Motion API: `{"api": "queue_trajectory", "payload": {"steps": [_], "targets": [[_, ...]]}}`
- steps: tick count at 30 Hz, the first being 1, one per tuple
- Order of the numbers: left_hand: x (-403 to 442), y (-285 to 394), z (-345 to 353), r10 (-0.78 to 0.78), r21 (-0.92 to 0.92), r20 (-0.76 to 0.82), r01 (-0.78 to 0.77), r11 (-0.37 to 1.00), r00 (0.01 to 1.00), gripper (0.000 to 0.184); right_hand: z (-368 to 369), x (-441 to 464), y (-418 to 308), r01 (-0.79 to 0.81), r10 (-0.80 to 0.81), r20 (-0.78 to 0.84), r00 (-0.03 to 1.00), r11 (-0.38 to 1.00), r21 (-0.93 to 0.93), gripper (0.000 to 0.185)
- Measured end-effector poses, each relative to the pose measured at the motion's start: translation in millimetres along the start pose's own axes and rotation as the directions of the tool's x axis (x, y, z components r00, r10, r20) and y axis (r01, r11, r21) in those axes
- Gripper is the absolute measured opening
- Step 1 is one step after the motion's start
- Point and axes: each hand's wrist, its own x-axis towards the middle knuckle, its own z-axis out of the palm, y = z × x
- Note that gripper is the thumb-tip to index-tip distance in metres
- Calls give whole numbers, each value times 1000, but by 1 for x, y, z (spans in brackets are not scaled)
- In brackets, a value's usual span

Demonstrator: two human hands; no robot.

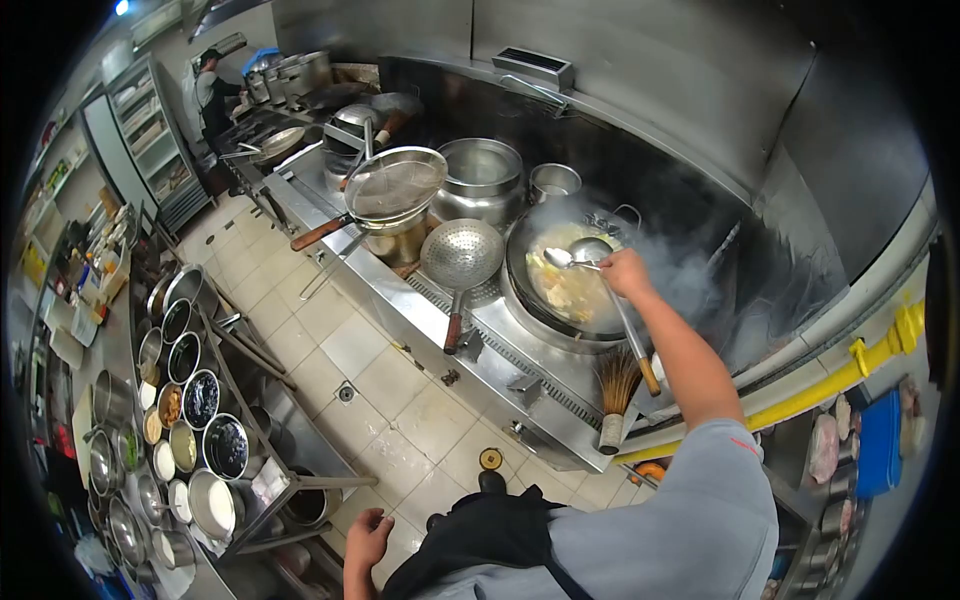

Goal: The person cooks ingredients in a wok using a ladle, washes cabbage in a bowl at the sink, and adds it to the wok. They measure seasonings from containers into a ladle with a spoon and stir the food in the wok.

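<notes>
My right hand (626, 274) is closed around the handle of a small spoon (560, 258), held over a steaming wok (520, 270). Pale yellow and white food (565, 290) lies in the wok. A large ladle (590, 250) rests there too, its long handle (632, 335) slanting under my right hand and out over the wok's rim, its wooden end near a bamboo brush (617, 385). Low beside my apron, my left hand (369, 538) hangs with fingers loosely curled and holds nothing I can see.
A perforated ladle (462, 254) and a mesh strainer (396, 185) sit left of the wok, near a large pot (480, 168). Sauce and seasoning containers (226, 445) crowd a rack at left. Another person (212, 95) stands at the far back left. Tiled floor (395, 390) lies between.
</notes>
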Motion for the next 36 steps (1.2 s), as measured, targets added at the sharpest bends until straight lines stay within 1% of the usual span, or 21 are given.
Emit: {"api": "queue_trajectory", "payload": {"steps": [1,2,4,6,10,12,14,15,17,18,20,22,23,24,26,27,28,29,30,31,36], "targets": [[-1,5,-2,18,44,9,-19,999,1000,45,-19,-10,-13,65,-65,12,998,998,17,20],[-1,7,-4,33,89,17,-34,995,999,45,-37,-21,-30,76,-77,15,997,997,18,20],[-2,7,-5,29,115,13,-31,993,999,46,-81,-46,-71,100,-128,91,988,958,269,24],[1,7,-7,26,144,7,-26,989,1000,46,-124,-72,-115,11,-111,252,961,930,367,23],[-1,11,-14,56,185,18,-59,981,998,47,-186,-121,-181,138,-339,354,872,863,487,21],[1,0,-17,90,190,23,-92,977,996,48,-216,-146,-212,204,-425,372,825,838,505,21],[1,-4,-22,65,198,27,-69,978,998,48,-241,-167,-237,258,-497,387,777,811,524,21],[2,-6,-23,51,200,31,-56,978,998,49,-250,-175,-246,248,-487,393,780,818,520,21],[3,-15,-24,38,159,31,-43,986,999,48,-265,-188,-262,328,-572,356,739,767,552,21],[3,-20,-25,24,117,16,-25,993,1000,47,-270,-195,-268,320,-563,362,743,774,547,21],[4,-28,-27,9,114,27,-12,993,1000,47,-278,-207,-279,375,-676,313,667,668,643,22],[6,-42,-30,-13,109,19,11,994,1000,47,-286,-219,-290,402,-695,308,649,658,637,22],[10,-58,-29,164,228,36,-168,959,986,45,-286,-224,-294,421,-714,302,632,643,640,22],[15,-75,-28,328,341,68,-331,880,942,44,-285,-230,-299,439,-733,295,613,627,644,22],[10,-66,-33,201,158,-6,-197,968,980,45,-281,-242,-305,457,-789,186,586,511,728,21],[-3,-36,-41,39,177,6,-40,983,999,46,-280,-247,-309,464,-811,149,565,461,756,21],[8,-64,-31,25,148,-20,-22,989,999,47,-280,-251,-314,527,-841,109,530,427,734,21],[9,-63,-30,10,118,-41,-5,993,999,48,-280,-256,-318,575,-864,85,497,401,713,20],[8,-63,-37,-12,188,13,9,982,1000,50,-281,-261,-321,621,-884,60,463,372,689,19],[5,-54,-43,-31,178,-3,31,984,1000,50,-282,-263,-321,619,-895,65,442,357,700,19],[-1,-51,-53,-11,190,1,10,982,1000,51,-304,-279,-336,729,-930,210,301,366,578,18]]}}
